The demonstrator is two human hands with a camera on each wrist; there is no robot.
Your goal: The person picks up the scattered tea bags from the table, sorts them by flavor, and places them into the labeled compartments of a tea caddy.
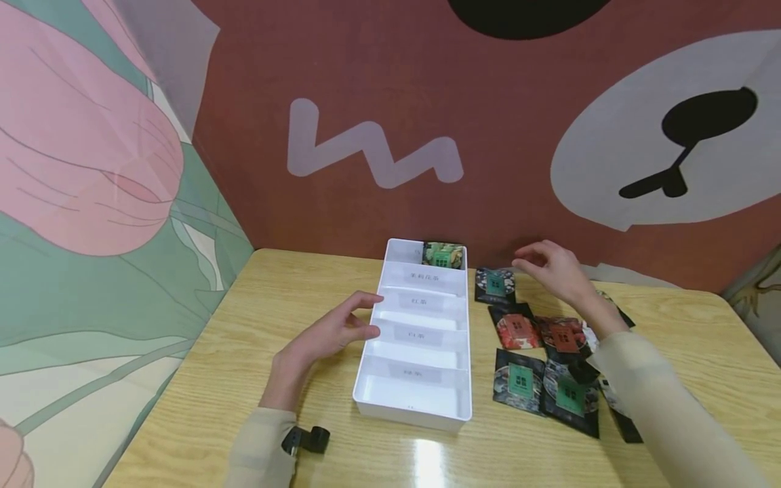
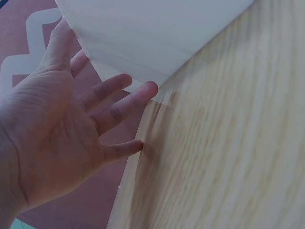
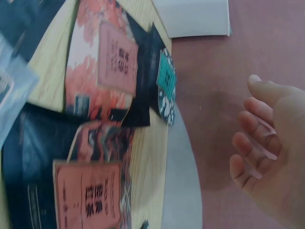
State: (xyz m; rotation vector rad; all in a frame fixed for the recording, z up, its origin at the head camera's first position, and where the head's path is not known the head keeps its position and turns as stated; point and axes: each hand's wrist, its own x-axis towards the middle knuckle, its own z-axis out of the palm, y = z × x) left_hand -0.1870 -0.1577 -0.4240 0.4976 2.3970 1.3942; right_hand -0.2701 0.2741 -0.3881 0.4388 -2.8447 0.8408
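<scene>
A white divided box (image 1: 413, 390) with printed labels on its dividers stands on the table. A tea packet with a green label (image 1: 444, 256) sits in its far compartment, to the right. My left hand (image 1: 329, 329) is at the box's left side, thumb and fingers spread, fingertips right at the wall; the left wrist view shows its extended fingers against the white box side (image 2: 152, 38). My right hand (image 1: 558, 271) hovers over the far right of the table with loosely bent fingers and nothing in them. Nearest to it lies a dark packet with a teal label (image 1: 495, 285).
Right of the box lie a red-and-black packet (image 1: 515, 327), another red-labelled packet (image 1: 564, 339) and green-labelled dark packets (image 1: 520, 381). More packets are partly hidden under the right forearm. A painted wall (image 1: 342, 217) rises directly behind the table (image 1: 305, 271).
</scene>
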